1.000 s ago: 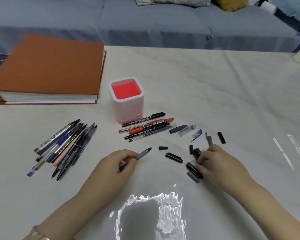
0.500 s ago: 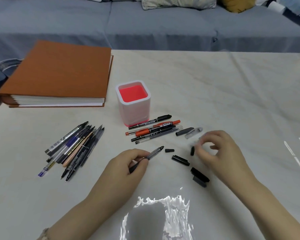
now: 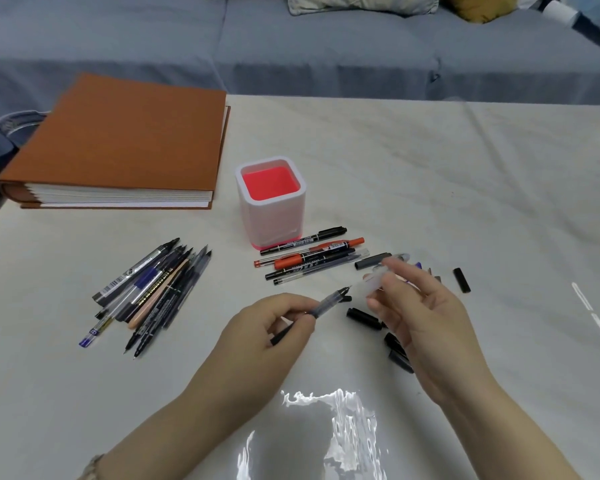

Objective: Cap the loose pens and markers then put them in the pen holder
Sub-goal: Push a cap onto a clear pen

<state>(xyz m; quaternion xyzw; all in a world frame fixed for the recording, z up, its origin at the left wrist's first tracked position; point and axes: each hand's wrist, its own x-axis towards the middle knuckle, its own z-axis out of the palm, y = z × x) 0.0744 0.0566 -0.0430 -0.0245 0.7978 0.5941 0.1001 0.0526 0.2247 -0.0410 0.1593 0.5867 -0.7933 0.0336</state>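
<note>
My left hand [image 3: 274, 327] grips a dark translucent pen [image 3: 321, 304], its uncapped tip pointing up and right. My right hand [image 3: 420, 313] pinches a clear cap [image 3: 374, 280] just beyond that tip, a small gap between them. The white pen holder [image 3: 272, 216] with a red inside stands upright behind. Several capped pens and markers [image 3: 309, 259] lie at its foot. A pile of several uncapped pens [image 3: 153, 292] lies to the left. Several loose black caps [image 3: 362, 315] lie around my right hand, partly hidden by it.
A thick orange-covered binder [image 3: 125, 147] lies at the back left of the pale table [image 3: 465, 188]. A blue-grey sofa [image 3: 326, 53] runs behind the table. One black cap [image 3: 462, 280] lies apart at the right. Glare marks the near table surface.
My right hand left the black caps, picked up a clear cap and brought it to the pen tip. My left hand lifted the pen slightly toward it.
</note>
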